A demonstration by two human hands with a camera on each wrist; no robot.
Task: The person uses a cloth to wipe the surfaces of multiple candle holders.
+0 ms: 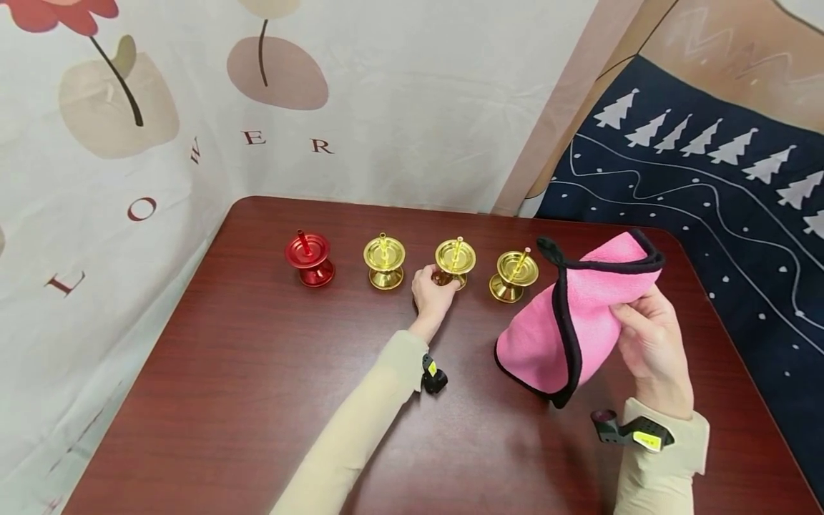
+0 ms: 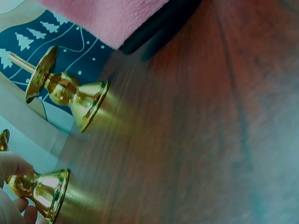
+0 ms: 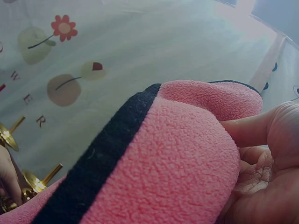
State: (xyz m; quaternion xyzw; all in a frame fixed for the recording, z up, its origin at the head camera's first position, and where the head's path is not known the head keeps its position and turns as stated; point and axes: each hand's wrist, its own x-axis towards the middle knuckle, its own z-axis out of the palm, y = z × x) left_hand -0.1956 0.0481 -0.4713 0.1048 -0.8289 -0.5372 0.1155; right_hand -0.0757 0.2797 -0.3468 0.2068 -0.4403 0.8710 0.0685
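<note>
Four small candle holders would be several; a row of them stands upright along the back of the table, one red candle holder (image 1: pixel 310 254) at the left end and gold ones to its right. My left hand (image 1: pixel 434 297) grips the stem of a gold candle holder (image 1: pixel 455 256), whose base touches the table. Just right of it is another gold candle holder (image 1: pixel 513 275), also seen whole in the left wrist view. A pink cloth (image 1: pixel 582 315) with black edging hangs folded from my right hand (image 1: pixel 653 350), pinched between thumb and fingers. The fingers behind the cloth are hidden.
Another gold candle holder (image 1: pixel 385 261) stands left of my left hand. The reddish-brown table (image 1: pixel 257 400) meets a pale printed curtain (image 1: pixel 412 107) at the back and a dark blue tree-patterned cloth (image 1: pixel 695 207) at the right.
</note>
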